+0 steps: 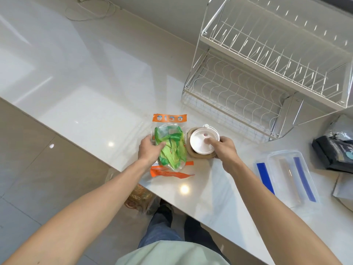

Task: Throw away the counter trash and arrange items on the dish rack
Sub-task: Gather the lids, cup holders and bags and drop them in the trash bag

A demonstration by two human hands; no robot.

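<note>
A crumpled clear plastic bag point(172, 150) with green wrapping inside and orange strips lies on the white counter near its front edge. My left hand point(150, 150) rests on the bag's left side, fingers curled onto it. Just right of it stands a white-lidded cup point(200, 144) in a brown paper sleeve. My right hand point(224, 150) wraps its right side with the thumb on the lid. A white two-tier wire dish rack point(267, 73) stands behind them at the back right, with nothing on it.
A clear plastic container lid with blue clips point(288, 178) lies to the right. Black pouches point(338, 150) sit at the far right edge. A bag of trash point(141, 197) stands on the floor below the counter edge, by my feet.
</note>
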